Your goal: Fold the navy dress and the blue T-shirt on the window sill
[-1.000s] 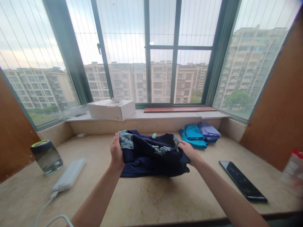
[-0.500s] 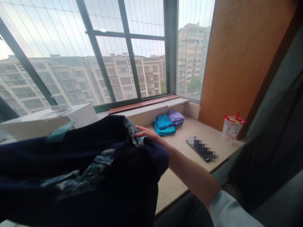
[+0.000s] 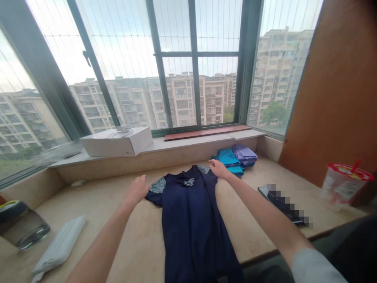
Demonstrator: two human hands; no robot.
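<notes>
A dark navy garment (image 3: 191, 220) with patterned shoulders and a small bow at the neck lies spread on the beige ledge (image 3: 138, 251), its lower part running out of the bottom of the view. At its left sleeve is my left hand (image 3: 139, 189), fingers bent together; what they pinch is too small to make out. My right hand (image 3: 218, 169) is at the right shoulder, its fingers closed at the sleeve's edge. Just behind the right hand sit a folded blue cloth (image 3: 228, 158) and a folded purple cloth (image 3: 244, 154).
On the right are a dark phone-like object (image 3: 282, 206), partly pixelated, and a cup with a red lid (image 3: 343, 186). A white pouch-like item (image 3: 60, 245) and a clear bottle (image 3: 23, 226) stand at left. A white box (image 3: 118, 142) rests on the sill.
The navy garment, earlier held up in front of the camera, now lies flat on the ledge. My left hand has come into view, and the view has swung left.
</notes>
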